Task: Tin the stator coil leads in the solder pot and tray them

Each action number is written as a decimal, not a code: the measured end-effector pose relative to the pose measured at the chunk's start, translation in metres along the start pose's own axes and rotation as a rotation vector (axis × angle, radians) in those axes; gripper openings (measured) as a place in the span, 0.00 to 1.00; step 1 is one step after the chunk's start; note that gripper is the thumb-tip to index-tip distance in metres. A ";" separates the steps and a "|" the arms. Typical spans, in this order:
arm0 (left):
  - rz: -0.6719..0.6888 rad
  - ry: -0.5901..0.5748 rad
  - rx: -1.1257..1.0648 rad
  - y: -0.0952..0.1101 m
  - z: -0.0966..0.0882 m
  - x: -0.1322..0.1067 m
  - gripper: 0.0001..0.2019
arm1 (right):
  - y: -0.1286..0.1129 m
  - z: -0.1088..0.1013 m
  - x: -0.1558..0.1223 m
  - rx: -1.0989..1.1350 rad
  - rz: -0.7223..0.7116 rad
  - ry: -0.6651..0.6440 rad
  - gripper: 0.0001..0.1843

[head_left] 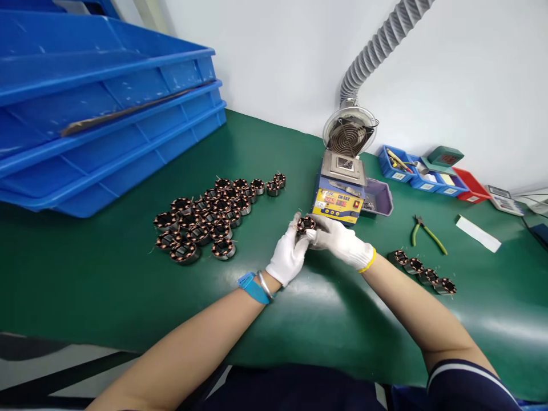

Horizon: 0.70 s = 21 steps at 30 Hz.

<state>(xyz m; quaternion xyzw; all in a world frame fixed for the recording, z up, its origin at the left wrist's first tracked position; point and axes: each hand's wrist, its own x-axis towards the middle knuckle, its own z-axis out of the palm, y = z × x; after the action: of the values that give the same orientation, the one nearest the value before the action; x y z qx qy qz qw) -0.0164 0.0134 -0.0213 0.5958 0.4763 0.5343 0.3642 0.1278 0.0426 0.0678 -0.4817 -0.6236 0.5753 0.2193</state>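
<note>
Both my gloved hands hold one motor stator, a ring with copper windings, just in front of the solder pot. My left hand grips it from the left, fingers closed around its side. From the right, my right hand has its fingers closed on the same ring; some fingertips are hidden. To the left lies a cluster of similar stators on the green table. A short row of stators sits to the right, beyond my right forearm.
Stacked blue crates stand at the left. A fume extractor hose hangs behind the solder pot, with a purple bin beside it. Green-handled cutters, a white strip and small blue bins are on the right.
</note>
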 end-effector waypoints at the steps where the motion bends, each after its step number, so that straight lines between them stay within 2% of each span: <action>1: 0.014 -0.019 -0.010 -0.001 -0.001 0.000 0.31 | -0.002 -0.003 -0.002 0.055 0.011 -0.059 0.31; 3: 0.052 -0.072 -0.024 0.000 -0.003 0.000 0.31 | -0.004 -0.010 -0.003 0.116 0.050 -0.121 0.26; 7: 0.074 -0.169 -0.050 0.005 0.000 -0.001 0.30 | -0.006 -0.017 -0.001 0.043 0.210 -0.006 0.15; 9: -0.033 -0.186 -0.089 0.006 0.003 -0.001 0.32 | -0.008 -0.025 0.003 -0.002 0.226 0.067 0.14; 11: -0.163 -0.195 -0.140 0.005 0.006 0.000 0.35 | -0.015 -0.041 0.009 -0.099 0.140 0.196 0.16; 13: -0.238 -0.197 -0.153 0.004 0.009 0.001 0.37 | -0.026 -0.067 0.017 -0.309 -0.023 0.402 0.18; 15: -0.248 -0.196 -0.114 0.004 0.010 0.002 0.35 | -0.042 -0.096 0.028 -0.617 -0.176 0.628 0.20; 17: -0.259 -0.204 -0.076 0.005 0.010 0.003 0.34 | -0.061 -0.122 0.039 -0.951 -0.225 0.772 0.25; 19: -0.270 -0.207 -0.056 0.007 0.009 0.003 0.33 | -0.078 -0.138 0.051 -1.250 -0.195 0.778 0.29; 21: -0.275 -0.209 -0.054 0.009 0.009 0.004 0.32 | -0.091 -0.145 0.064 -1.448 -0.161 0.711 0.28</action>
<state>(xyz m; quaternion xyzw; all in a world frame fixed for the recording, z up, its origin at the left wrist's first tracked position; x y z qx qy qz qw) -0.0063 0.0153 -0.0131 0.5673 0.4983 0.4271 0.4976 0.1882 0.1826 0.1693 -0.6120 -0.7670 -0.1760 0.0790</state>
